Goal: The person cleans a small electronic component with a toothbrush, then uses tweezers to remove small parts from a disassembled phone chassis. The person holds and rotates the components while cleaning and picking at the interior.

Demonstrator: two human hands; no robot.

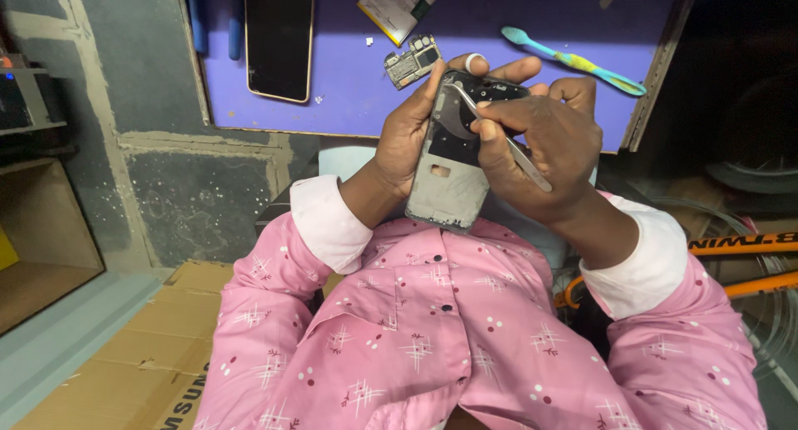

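Nearest the camera, two pink patterned sleeves with pale cuffs lead up to the hands, which are raised over the lap and short of the desk edge.

The left hand (407, 131) is wrapped around the opened phone frame (449, 176), fingers curled over its upper end; the frame stands tilted, its inner side facing the camera, with a dark component area at its top. The right hand (540, 143) is closed on metal tweezers (507, 139), pinched between thumb and forefinger. The tweezer tips rest at the dark upper section of the frame; whether they grip a part there cannot be told.

Judgement: the step in hand is fine work inside the top of the frame with the tweezer tips. The next move would call for a steady hold by the left hand and small, controlled motion of the tips, since the parts look small and closely packed.

Count on the purple desk (349, 98) beyond: one dark phone screen panel (278, 35) lying flat at left, one small circuit board (411, 62) just beside the left fingertips, one flat battery-like pack (397, 6) at the far edge, and one blue and yellow toothbrush (573, 61) at right. One frame and one pair of tweezers are in hand.
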